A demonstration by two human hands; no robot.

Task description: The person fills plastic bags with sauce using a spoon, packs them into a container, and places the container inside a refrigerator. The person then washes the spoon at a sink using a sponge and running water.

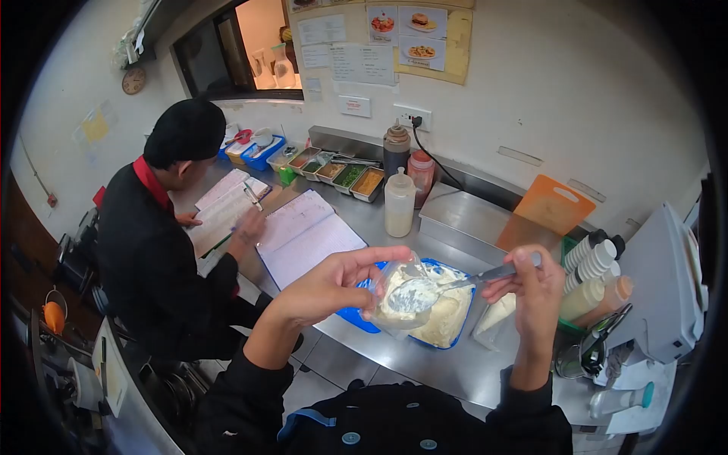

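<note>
My left hand (326, 292) is closed round a small clear plastic cup (398, 318), tilted, with creamy white stuff inside. In my right hand (535, 292) is a spoon (497, 273) with a grey handle, pinched between thumb and fingers. The spoon's bowl, smeared with the cream, sits at the cup's mouth. Below both hands stands a blue-rimmed container (457, 343) holding more of the pale cream (444, 320). A bag of white cream (497, 315) lies on the steel counter under my right hand.
At the left a co-worker (163, 243) in black writes in an open book (224, 212). Another open notebook (307, 231) lies beside it. Squeeze bottles (400, 205), topping trays (349, 176) and an orange cutting board (546, 212) line the wall. Stacked cups (595, 258) stand at the right.
</note>
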